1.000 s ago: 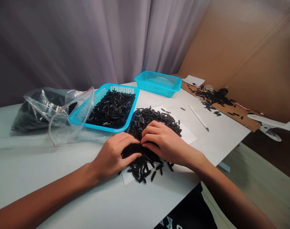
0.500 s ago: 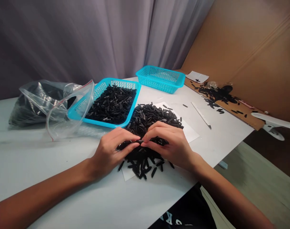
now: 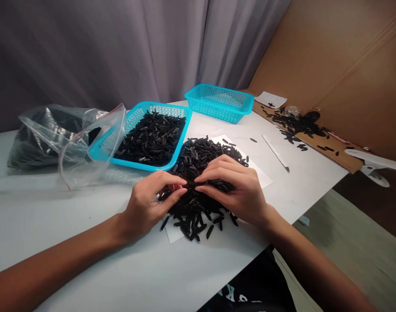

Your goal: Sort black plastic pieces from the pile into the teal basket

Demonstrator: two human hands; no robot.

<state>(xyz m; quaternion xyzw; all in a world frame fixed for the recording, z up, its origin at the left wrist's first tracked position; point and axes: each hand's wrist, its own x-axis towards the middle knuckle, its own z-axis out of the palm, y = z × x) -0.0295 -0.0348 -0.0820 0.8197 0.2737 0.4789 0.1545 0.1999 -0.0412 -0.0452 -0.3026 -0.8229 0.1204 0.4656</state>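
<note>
On the far left, behind the white table [image 3: 70, 225], a clear zip bag [image 3: 38, 138] lies slumped, packed with dark contents and with its open mouth draped against a blue tray [image 3: 181, 130]; the tray holds a dense layer of black pieces [image 3: 148, 141]; in front of it the left hand [image 3: 148, 203] curves over the near-left edge of a large pile of black pieces [image 3: 201, 156], its thumb and fingertips pinched inward on what appears to be a small bunch of them; the pile sits on white paper [image 3: 261, 180], with some pieces spilling past the paper's near edge; the right hand [image 3: 237, 186] rests on the pile's right side, its fingers bent and its thumb pressed toward them around a dark cluster, its fingertips almost meeting those of the left hand; behind, a second blue basket [image 3: 219, 104] stands near the table's far edge; to the right lies a slim white knife [image 3: 275, 151]; beyond it, a brown cardboard sheet [image 3: 344, 158] carries scattered black pieces and a white paper slip [image 3: 271, 99]; a white plastic object [image 3: 370, 162] pokes in at the right edge.
</note>
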